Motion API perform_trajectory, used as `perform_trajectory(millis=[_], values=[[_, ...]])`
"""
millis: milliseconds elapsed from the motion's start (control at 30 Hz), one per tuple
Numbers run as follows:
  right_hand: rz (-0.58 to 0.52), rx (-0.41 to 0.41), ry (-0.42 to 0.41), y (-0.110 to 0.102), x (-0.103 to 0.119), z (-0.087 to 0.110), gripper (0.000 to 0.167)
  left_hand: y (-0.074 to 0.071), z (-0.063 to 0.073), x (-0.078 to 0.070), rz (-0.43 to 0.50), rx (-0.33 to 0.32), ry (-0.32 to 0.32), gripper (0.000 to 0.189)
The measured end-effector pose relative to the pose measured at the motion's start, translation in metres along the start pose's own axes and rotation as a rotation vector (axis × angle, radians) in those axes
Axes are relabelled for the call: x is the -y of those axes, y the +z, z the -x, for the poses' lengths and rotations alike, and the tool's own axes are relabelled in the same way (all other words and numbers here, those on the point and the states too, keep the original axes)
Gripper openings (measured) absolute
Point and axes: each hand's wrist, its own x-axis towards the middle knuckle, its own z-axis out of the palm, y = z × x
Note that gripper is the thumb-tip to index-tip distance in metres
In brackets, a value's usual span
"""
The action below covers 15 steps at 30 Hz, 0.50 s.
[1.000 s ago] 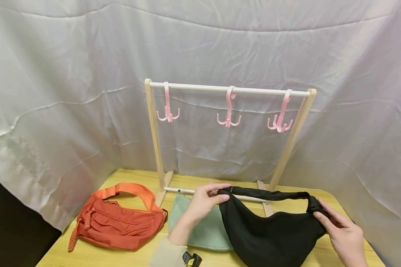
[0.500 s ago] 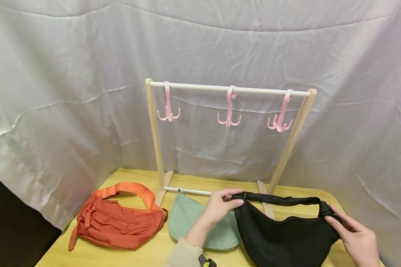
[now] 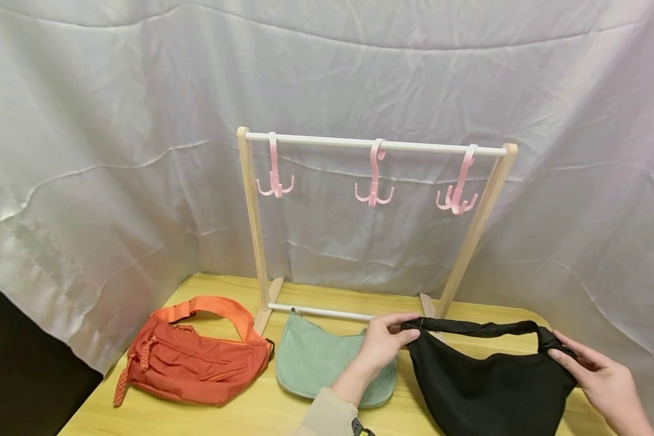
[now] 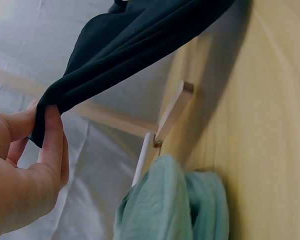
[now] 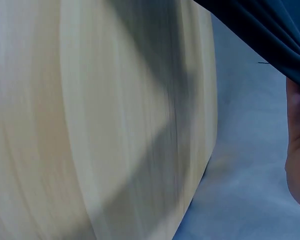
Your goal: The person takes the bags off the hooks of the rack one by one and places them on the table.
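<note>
A black shoulder bag (image 3: pixel 493 387) hangs stretched between both hands at the right front of the table. My left hand (image 3: pixel 381 345) pinches its upper left corner, where the strap joins; the left wrist view shows thumb and fingers on the dark cloth (image 4: pixel 105 60). At the knotted upper right corner, my right hand (image 3: pixel 605 375) grips the bag between thumb and fingers. In the right wrist view that hand (image 5: pixel 299 145) shows only in part. A green corduroy bag (image 3: pixel 321 357) lies on the table, partly hidden behind the left forearm.
A red-orange waist bag (image 3: pixel 201 369) lies at the left of the yellow wooden table (image 3: pixel 240 418). Behind the bags stands a wooden rack with a white top rail (image 3: pixel 327 141). Pink hooks (image 3: pixel 373 181) hang from it. Grey curtains (image 3: pixel 142 121) enclose the back and sides.
Both hands have carried the black bag to the right and slightly down, uncovering more of the green bag. The grip on both corners is unchanged.
</note>
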Motion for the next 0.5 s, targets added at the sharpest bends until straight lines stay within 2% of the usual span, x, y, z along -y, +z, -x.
perform_trajectory(millis=[300, 500], values=[[0.017, 0.019, -0.057, -0.008, -0.026, -0.020, 0.047, 0.023, -0.008, 0.013, 0.019, -0.045, -0.048, 0.030], [0.119, -0.011, -0.083, -0.011, -0.041, -0.036, 0.050, 0.038, -0.015, 0.020, 0.060, -0.086, -0.068, 0.030]])
